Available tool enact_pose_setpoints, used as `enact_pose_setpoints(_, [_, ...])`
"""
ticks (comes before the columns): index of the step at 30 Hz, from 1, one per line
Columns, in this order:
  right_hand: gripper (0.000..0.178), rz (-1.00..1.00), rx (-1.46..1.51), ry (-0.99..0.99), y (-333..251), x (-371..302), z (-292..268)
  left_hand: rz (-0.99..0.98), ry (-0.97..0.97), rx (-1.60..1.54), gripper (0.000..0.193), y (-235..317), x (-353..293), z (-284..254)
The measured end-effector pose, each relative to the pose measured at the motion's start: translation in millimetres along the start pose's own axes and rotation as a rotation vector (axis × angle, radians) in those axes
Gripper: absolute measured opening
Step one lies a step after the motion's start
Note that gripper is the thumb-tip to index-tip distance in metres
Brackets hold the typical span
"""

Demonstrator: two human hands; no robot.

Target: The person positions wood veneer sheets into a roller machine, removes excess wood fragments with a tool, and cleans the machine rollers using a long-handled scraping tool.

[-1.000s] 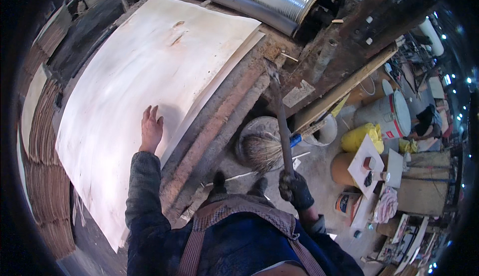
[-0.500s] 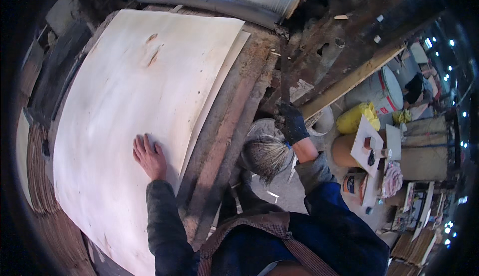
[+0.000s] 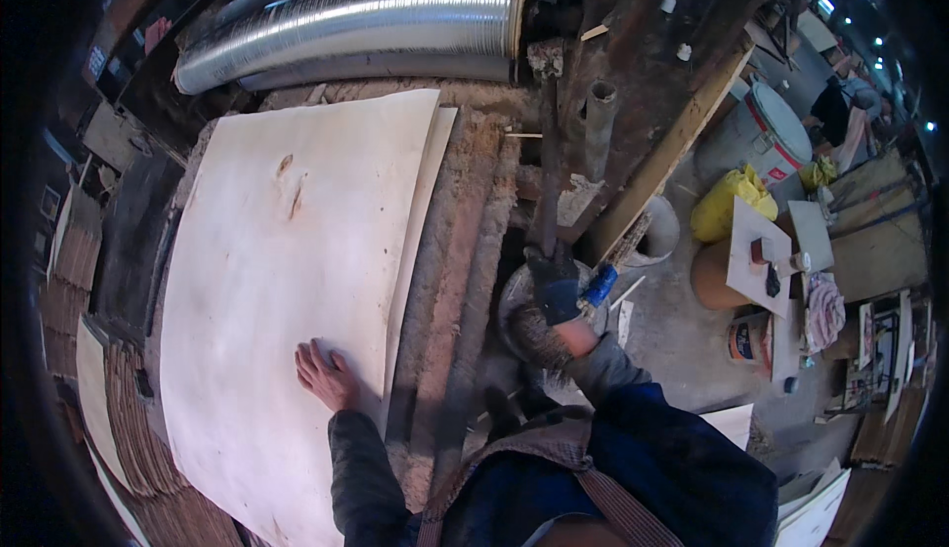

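My bare left hand (image 3: 327,375) lies flat with fingers spread on a large pale wood veneer sheet (image 3: 277,280). A second sheet (image 3: 423,213) shows its edge under the right side of the first. In a dark glove, my right hand (image 3: 555,285) is closed around the lower end of an upright dark metal lever (image 3: 548,176). Below that hand, a bucket (image 3: 511,300) is partly hidden with a bristly brush (image 3: 537,335) at it. A blue-wrapped piece (image 3: 598,287) sticks out just right of the glove; what it belongs to is unclear.
A shiny metal roller (image 3: 346,18) spans the far side beyond the sheets. A wooden plank (image 3: 677,157) slants along the machine frame. On the right floor stand a white drum (image 3: 756,132), a yellow sack (image 3: 730,203) and a pale board (image 3: 759,255). Stacked veneer (image 3: 148,428) is at left.
The view has shifted, showing more of the roller. My left hand stays flat on the veneer. My right hand stays on the lever, now with the blue-wrapped piece visible beside it.
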State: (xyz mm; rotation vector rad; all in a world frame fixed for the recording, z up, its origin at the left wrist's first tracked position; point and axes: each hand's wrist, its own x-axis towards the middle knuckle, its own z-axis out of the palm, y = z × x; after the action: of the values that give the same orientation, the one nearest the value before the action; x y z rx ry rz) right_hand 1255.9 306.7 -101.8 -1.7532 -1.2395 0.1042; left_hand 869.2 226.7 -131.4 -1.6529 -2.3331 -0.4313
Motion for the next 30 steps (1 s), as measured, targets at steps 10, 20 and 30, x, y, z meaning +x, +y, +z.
enact_pose_setpoints(10, [0.021, 0.150, 0.282, -0.055, 23.4, 42.5, 35.4, -0.032, -0.046, -0.041, 0.047, 11.6, 6.0, -9.9])
enact_pose_setpoints(20, [0.021, 0.084, 0.017, 0.072, 38.2, 48.2, 63.2, -0.004, -0.034, -0.012, 0.047, 8.2, 6.1, -1.4])
enact_pose_setpoints(30, [0.031, 0.237, 0.439, -0.005, 76.2, 39.9, 104.7, 0.024, -0.059, -0.001, 0.048, 8.9, 8.4, -0.8])
